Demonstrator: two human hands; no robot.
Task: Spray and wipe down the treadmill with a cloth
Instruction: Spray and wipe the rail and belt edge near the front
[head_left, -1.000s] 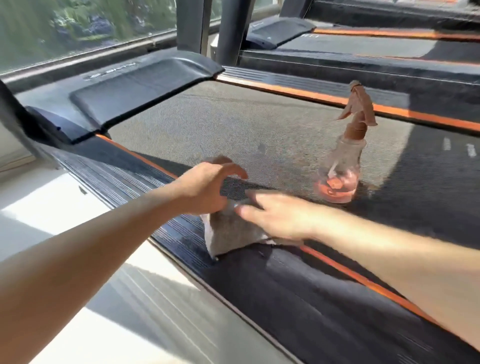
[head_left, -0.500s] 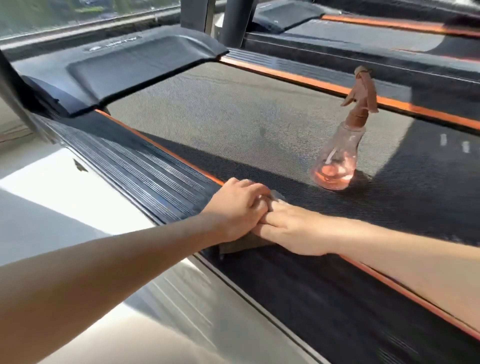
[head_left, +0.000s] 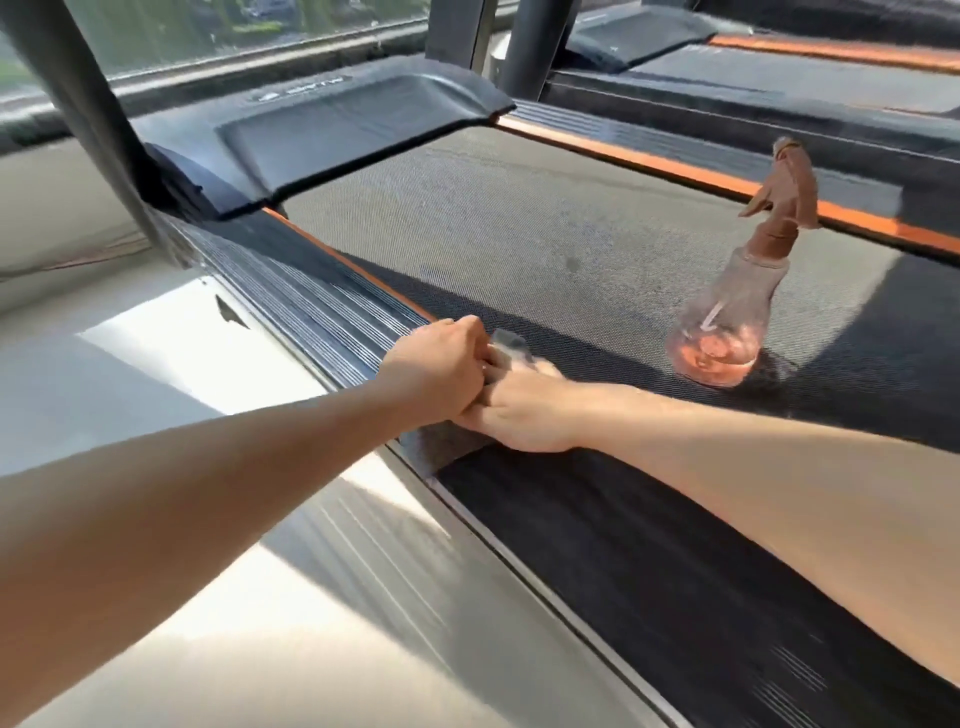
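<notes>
Treadmill belt (head_left: 519, 234) fills the middle of the head view, running from the black motor cover (head_left: 337, 130) at the far end towards the camera. It is grey and sunlit at the far end and in dark shadow nearer the camera. A ribbed black side rail (head_left: 311, 301) with a thin orange stripe runs along its left edge.

Both hands meet on a grey cloth (head_left: 511, 345) that lies on the belt's left edge, where belt and rail join. Only a small crumpled corner of the cloth shows beyond the knuckles, with a darker strip showing below the hands.

The left hand (head_left: 436, 371) comes in from the lower left with its fingers curled down, gripping the cloth. The right hand (head_left: 524, 410) reaches across from the right and lies low on the cloth, fingers straight and close together, pressing it down. Its fingertips are tucked under the left hand, and the two hands touch.

A clear spray bottle (head_left: 727, 322) with a brown trigger head stands upright on the belt, well to the right of the hands, with pinkish liquid in its base.

Pale floor (head_left: 156, 364) lies left of the rail, a dark upright post (head_left: 88, 114) rises at the upper left, and a window (head_left: 234, 26) runs behind. A second treadmill (head_left: 779, 78) sits to the right.
</notes>
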